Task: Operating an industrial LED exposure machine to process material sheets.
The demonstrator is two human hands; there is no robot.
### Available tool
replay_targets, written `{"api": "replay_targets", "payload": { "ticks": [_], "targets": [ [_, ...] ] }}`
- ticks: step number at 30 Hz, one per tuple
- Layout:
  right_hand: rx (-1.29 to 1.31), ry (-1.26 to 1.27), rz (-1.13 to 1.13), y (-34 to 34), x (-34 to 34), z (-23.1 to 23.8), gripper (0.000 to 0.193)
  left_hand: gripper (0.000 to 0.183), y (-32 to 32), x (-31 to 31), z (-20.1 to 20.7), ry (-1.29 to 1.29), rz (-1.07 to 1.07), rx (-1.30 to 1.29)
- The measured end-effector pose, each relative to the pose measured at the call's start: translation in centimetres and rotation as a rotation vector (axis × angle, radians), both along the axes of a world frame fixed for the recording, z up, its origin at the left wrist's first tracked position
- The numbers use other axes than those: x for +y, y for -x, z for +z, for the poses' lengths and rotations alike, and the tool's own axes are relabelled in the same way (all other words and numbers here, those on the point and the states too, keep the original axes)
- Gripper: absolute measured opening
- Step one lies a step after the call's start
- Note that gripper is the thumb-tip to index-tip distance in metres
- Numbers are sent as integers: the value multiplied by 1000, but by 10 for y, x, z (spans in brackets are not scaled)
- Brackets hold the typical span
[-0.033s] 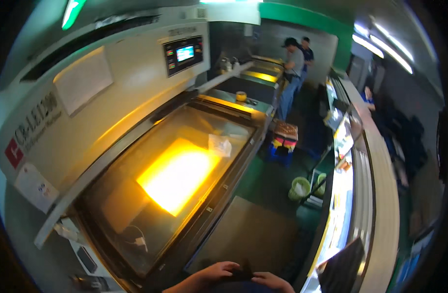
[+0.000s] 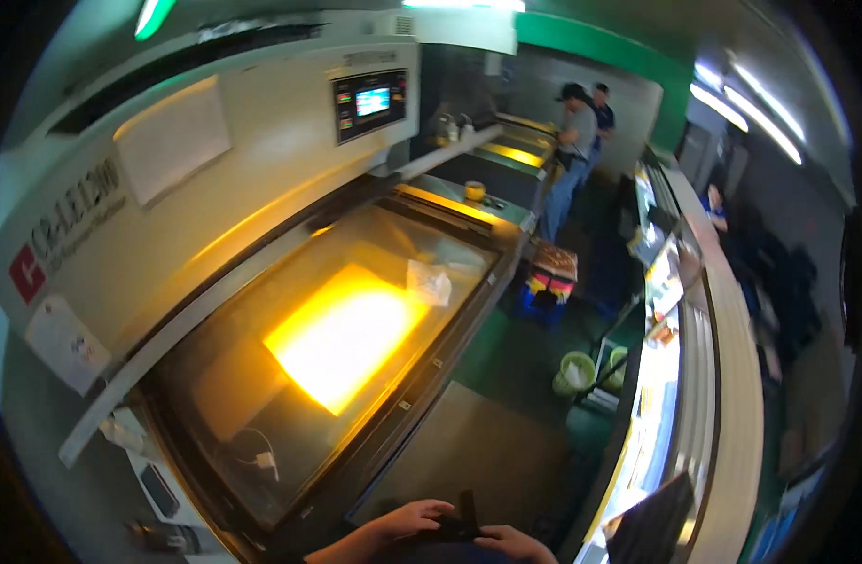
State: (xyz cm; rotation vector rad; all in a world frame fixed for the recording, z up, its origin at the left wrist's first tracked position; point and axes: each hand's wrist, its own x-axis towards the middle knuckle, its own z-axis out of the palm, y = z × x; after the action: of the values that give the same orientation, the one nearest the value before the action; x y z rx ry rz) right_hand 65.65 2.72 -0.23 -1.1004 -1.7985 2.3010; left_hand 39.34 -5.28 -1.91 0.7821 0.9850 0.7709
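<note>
At the lower edge, my left hand (image 2: 417, 519) and my right hand (image 2: 514, 541) are close together in front of my body, fingers curled. Between them is a dark, thin piece with a strip (image 2: 468, 512) standing up; both hands seem to grip it, though its kind is too dark to make out. Left of my hands lies a large exposure machine's glass bed (image 2: 234, 376), with a bright yellow lit rectangle (image 2: 346, 338) in its middle. A crumpled clear bag (image 2: 429, 283) and a small white plug with a cable (image 2: 265, 460) lie on the glass.
The machine's cream hood (image 2: 262, 150) carries a control screen (image 2: 373, 101). Right of the aisle runs a lit light table (image 2: 652, 404). Green bins (image 2: 574, 373) and a stacked crate (image 2: 549, 279) stand on the floor. Co-workers (image 2: 572, 150) stand at the far machine; another person (image 2: 714, 205) is at right.
The dark strip between my hands shows more upright and distinct. The whole view has shifted slightly, while my hands stay close together.
</note>
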Motion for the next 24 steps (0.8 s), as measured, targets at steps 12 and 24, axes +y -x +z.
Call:
{"api": "replay_targets", "payload": {
  "ticks": [12, 24],
  "targets": [
    [332, 95, -261, 215, 57, 53, 23, 62, 127, -70, 43, -223, 1028, -806],
    [279, -31, 425, 377, 34, 71, 19, 53, 165, -123, 65, -383, 1472, -578]
  ]
}}
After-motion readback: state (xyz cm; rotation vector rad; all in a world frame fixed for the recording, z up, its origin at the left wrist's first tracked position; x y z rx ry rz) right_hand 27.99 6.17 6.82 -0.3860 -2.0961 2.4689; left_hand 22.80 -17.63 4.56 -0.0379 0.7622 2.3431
